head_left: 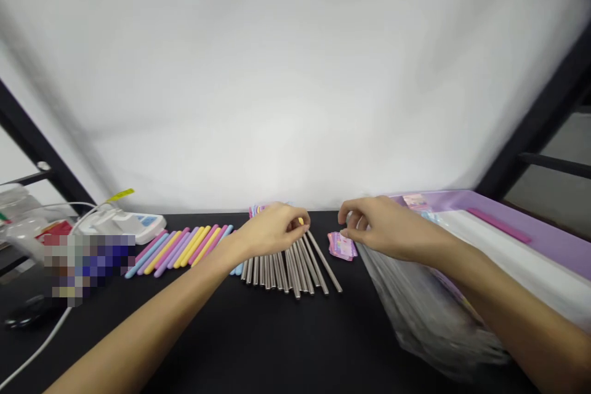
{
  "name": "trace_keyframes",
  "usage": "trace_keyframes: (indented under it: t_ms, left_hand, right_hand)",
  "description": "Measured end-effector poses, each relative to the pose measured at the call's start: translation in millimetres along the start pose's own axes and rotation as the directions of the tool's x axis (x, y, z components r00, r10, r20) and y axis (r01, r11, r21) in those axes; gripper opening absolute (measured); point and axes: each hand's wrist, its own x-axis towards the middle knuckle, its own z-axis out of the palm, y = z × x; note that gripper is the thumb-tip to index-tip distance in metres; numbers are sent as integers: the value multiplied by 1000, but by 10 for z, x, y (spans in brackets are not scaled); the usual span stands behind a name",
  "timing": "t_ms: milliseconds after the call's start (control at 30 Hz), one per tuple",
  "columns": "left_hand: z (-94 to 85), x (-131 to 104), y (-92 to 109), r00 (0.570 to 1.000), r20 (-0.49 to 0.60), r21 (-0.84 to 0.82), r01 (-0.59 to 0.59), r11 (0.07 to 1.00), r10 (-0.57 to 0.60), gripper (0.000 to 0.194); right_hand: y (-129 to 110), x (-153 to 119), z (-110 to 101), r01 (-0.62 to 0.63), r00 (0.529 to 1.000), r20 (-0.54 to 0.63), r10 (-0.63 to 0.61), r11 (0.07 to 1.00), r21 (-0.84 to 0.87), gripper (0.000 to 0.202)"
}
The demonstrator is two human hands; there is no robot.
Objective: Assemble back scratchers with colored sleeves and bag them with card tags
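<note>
Our left hand (282, 229) curls over the metal rods (292, 274) near the far edge of the worktop (258, 345); we cannot tell whether it grips one. Our right hand (364, 221), half-open beside the cards (342, 247), seems empty. A brushing wrist could scatter the rods.

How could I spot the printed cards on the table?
On the black table, look between the silver rods and clear plastic bags. The small card pile lies near the right hand, its pink and purple unlike either neighbour.
</note>
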Motion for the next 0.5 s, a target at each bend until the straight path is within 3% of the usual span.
trace_keyframes:
  t_ms: [100,200,400,500]
  left_hand:
    - [-99,-176,-149,997,76,88,24,996,-30,22]
    - [-210,-301,-251,990,116,153,66,986,-84,19]
    - [-484,-485,-395,969,111,228,191,955,-221,20]
    - [-611,-557,-472,928,94,289,322,902,-361,21]
  right_hand:
    - [-135,193,176,6,995,99,-2,999,-39,4]
    - [-281,386,333,-16,985,163,47,982,-187,10]
    - [-467,745,511,-47,971,202,128,930,-366,23]
    - [-459,861,553,-63,961,222,164,914,-401,25]
